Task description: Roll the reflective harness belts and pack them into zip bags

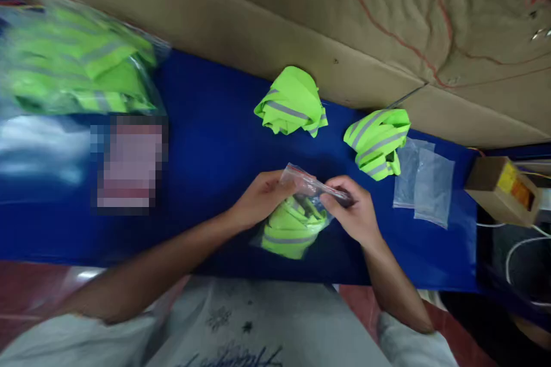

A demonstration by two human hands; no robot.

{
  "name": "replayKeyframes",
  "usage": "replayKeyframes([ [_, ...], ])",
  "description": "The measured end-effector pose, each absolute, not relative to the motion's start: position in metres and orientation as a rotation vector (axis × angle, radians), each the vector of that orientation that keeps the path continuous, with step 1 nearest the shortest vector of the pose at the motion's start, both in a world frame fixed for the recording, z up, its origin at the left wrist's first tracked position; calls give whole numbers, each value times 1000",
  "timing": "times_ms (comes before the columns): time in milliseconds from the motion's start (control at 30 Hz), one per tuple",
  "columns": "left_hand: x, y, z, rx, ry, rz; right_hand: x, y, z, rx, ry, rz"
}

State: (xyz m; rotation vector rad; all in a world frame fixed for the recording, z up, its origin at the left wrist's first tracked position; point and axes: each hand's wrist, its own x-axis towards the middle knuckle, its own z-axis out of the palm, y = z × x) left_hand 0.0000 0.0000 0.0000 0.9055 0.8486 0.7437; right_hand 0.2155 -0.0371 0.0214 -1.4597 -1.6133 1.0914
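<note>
A clear zip bag (301,212) with a folded neon-yellow reflective vest inside lies on the blue table (206,149) in front of me. My left hand (260,198) pinches the bag's top edge at its left end. My right hand (355,212) pinches the same red-lined top edge at its right end. Both hands are closed on the bag's mouth.
Two more folded neon vests (290,103) (376,140) lie loose behind the bag. Empty clear bags (424,183) rest to the right. A blurred pile of bagged vests (77,63) sits far left. A cardboard box (501,189) stands at the right, a cardboard sheet (301,28) behind.
</note>
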Motion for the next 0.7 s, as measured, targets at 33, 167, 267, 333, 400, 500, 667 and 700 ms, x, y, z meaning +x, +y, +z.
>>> replayKeyframes([
  [33,-1,-1,2,907,841,746,214,-37,21,-1469,-1605,1072],
  [167,-2,-3,5,921,818,750,211,-38,21,-1482,-1587,1060],
  [267,-2,-3,5,945,818,751,210,-38,22,-1466,-1598,1114],
  [333,-2,-2,5,961,836,754,209,-39,23,-1442,-1626,1132],
  [400,-2,-2,4,978,863,748,207,-40,24,-1413,-1649,1123],
  [500,0,-4,4,1000,873,767,202,-43,25,-1391,-1666,1063],
  [667,3,-8,1,957,822,846,196,-45,25,-1413,-1712,919],
  [700,2,-7,0,951,813,840,197,-45,24,-1419,-1719,909],
])
